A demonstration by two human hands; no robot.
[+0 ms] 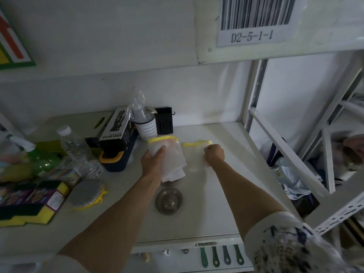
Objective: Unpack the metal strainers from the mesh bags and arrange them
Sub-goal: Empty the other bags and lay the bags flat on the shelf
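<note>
Big white metal shelf (206, 219), pale and flat, with a barcode label (254, 18) marked D2-5-1-1 high up on the right

On the far left side, a heap of cleaning things: black spray bottle box (116, 133), clear plastic water bottle (75, 146), green spray bottle (42, 160), yellow and green sponge pack (27, 205)

Behind the hands, a white cup with holes (146, 129) and a small black holder (164, 120)

Left hand (152, 164) wrapped around a white mesh bag with a yellow top edge (167, 152), lifted a little off the shelf, thumb on the near side, fingers hidden behind the bag

Right hand (214, 154) curled up, pinching a second white mesh bag with a yellow top edge (197, 154), lying flat on the shelf just right of the first bag

Round shiny metal strainer (169, 200) flat on the shelf, near side, between the two arms, out of its bag

A second metal strainer (171, 182) peeking out just under the held bag, mostly hidden

Round silver scrub pad with yellow trim (86, 194) to the left of the strainer

Green and grey handles (221, 255) hanging below the near edge
</note>
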